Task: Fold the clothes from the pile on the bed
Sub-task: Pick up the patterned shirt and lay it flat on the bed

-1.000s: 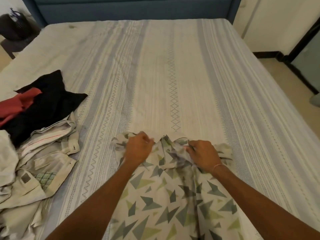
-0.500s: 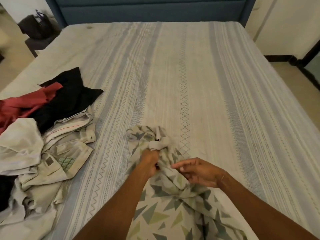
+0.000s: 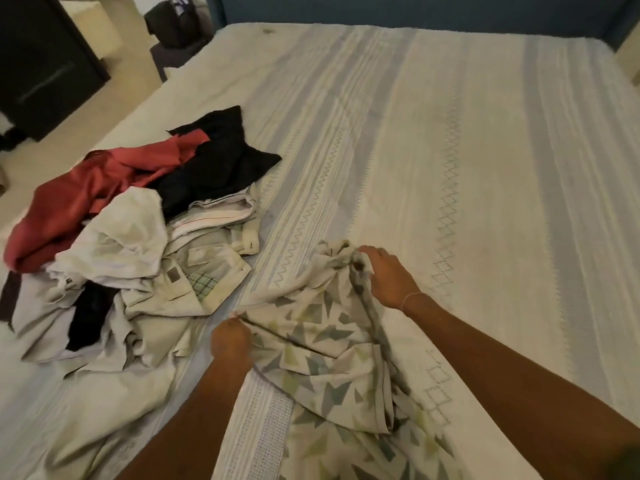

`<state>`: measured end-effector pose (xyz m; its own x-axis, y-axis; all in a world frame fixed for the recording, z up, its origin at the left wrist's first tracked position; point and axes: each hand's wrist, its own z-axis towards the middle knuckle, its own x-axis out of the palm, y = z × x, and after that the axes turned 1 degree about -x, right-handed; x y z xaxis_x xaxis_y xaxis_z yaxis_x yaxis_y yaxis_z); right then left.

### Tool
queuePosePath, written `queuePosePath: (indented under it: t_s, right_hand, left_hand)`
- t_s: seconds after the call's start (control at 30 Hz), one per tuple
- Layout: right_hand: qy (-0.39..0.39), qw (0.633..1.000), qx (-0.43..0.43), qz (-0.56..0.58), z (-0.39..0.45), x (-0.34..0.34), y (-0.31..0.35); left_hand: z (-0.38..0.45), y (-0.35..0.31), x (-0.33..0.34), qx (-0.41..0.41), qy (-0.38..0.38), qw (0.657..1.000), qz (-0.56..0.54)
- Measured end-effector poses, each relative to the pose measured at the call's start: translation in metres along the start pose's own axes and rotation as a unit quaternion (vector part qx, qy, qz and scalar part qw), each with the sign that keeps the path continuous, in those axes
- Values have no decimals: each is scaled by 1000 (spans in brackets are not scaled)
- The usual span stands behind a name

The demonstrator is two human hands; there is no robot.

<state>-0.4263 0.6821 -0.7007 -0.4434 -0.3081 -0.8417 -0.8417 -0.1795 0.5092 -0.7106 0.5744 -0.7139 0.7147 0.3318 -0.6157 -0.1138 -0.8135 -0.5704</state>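
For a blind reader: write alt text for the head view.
Two hands hold a triangle-print garment on a striped bed: the left hand pinches its edge, the right hand holds bunched fabric. A clothes pile lies to the left.

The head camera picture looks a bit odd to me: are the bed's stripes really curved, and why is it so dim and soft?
In the head view, the wide-angle lens bows the bed stripes outward; the light is dim and warm, without glare or hard shadows; the patterned garment and both hands, left and right, look slightly soft; the frame corners are darker.
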Motion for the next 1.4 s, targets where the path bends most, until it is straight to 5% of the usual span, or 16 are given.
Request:
queuePosePath:
  t_s: [0.2,0.43,0.57,0.7,0.87,0.97,1.13,1.27,1.4]
  right_hand:
    - [-22,953,-187,-236,55,29,26]
    - [-32,929,-270,-250,48,28,43]
    - [-12,980,-192,-41,22,-9,58]
    - [-69,983,-122,118,-9,-62,79]
    - [-140,970,-75,184,-55,-138,117]
    - [-148,974,-89,146,-83,-178,137]
    - [-231,966,-119,-15,-134,-259,164]
    - [-362,923,-89,-91,-180,-321,178]
    - [-419,899,-65,-109,-227,-376,181]
  left_hand:
    - [15,7,-11,87,-44,990,-97]
    - [7,-9,-28,185,55,978,-73]
    - [-2,-29,-48,248,52,963,89]
    - [-31,-66,-70,199,-3,972,129]
    - [-83,-118,-87,98,72,990,-70]
    - [-125,-146,-99,131,88,975,-154]
    - [-203,-195,-135,352,107,922,-117]
    - [-254,-234,-176,570,79,818,-17]
    - [-296,-267,-218,667,17,742,69]
